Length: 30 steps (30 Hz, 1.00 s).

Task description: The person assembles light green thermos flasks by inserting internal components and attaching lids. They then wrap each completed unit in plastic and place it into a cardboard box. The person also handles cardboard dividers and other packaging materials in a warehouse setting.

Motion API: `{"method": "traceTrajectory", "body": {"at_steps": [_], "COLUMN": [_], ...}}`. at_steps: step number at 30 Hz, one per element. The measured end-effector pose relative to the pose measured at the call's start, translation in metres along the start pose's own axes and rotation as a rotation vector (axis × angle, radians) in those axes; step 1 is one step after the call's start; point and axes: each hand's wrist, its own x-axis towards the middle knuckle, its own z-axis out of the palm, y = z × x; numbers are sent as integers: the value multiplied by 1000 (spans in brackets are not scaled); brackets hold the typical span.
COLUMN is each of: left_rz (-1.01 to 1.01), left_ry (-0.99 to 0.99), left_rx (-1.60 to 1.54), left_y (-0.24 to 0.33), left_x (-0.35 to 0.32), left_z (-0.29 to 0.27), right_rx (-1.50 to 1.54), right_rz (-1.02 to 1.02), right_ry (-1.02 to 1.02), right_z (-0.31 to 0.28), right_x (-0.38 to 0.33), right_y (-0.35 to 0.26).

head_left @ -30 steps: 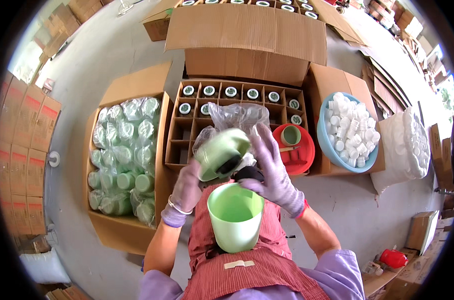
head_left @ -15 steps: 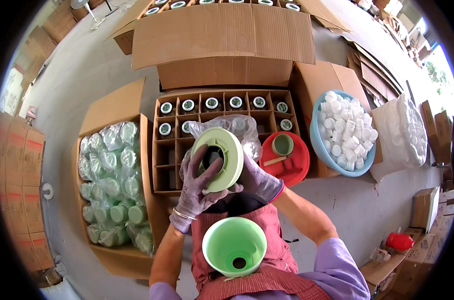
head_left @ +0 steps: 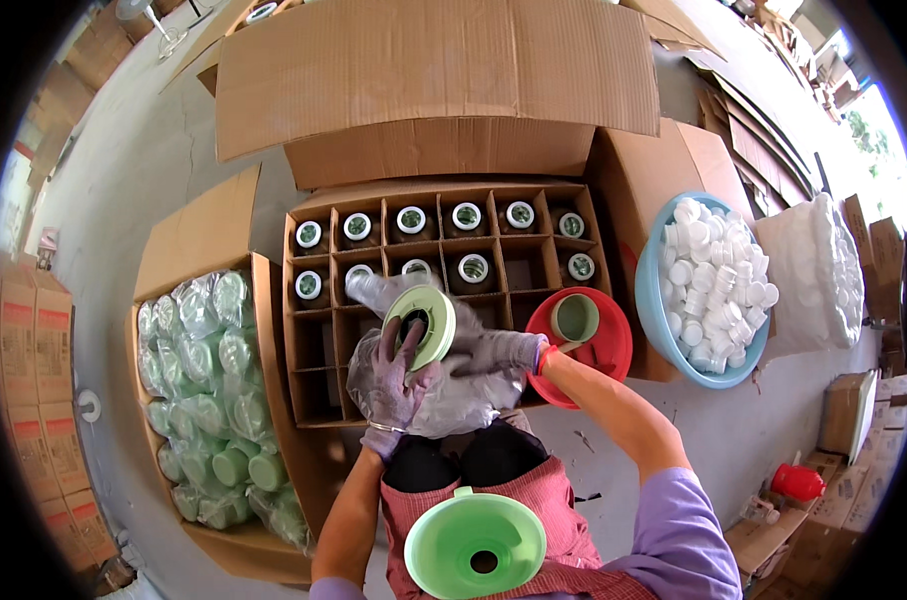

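My left hand (head_left: 392,388), in a grey-purple glove, grips a pale green, round plastic piece (head_left: 437,318) with a ridged rim and a dark middle opening. Its fingers curl over the opening. A crumpled clear plastic bag (head_left: 452,408) hangs under and beside it, in front of the divided carton. Smeared by motion, my gloved right hand (head_left: 502,350) is over the bag, to the right of the green piece; its fingertips cannot be made out. On my lap sits a wide green funnel-shaped piece (head_left: 426,540) with a dark hole at its bottom.
White-lidded jars (head_left: 411,222) stand in the divided carton (head_left: 315,375). Bagged green pieces (head_left: 206,352) fill a box at left. At right are a red basin (head_left: 614,345) holding a green cup (head_left: 575,318), and a blue basin (head_left: 654,310) of white caps (head_left: 716,285).
My right hand has come off the green piece and moved over the bag. The bag has come down toward me. My left hand still grips the green piece. The whole view has shifted.
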Motion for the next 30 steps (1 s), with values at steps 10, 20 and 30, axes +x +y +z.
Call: {"method": "traceTrajectory", "body": {"at_steps": [10,20,30], "left_rz": [-137,-399,-565], "left_ry": [-576,-122,-110], "left_rx": [387,-415,-2029], "left_y": [-33,-38,98], "left_x": [-35,-8,-6], "left_z": [20,-14,-75], "right_rx": [-504,-570,-485], "right_rz": [504,225,-186], "right_ry": [492,659,881], "right_z": [-57,-123,-113], "right_x": [39,7,-79], "right_y": [69,-76,-283]}}
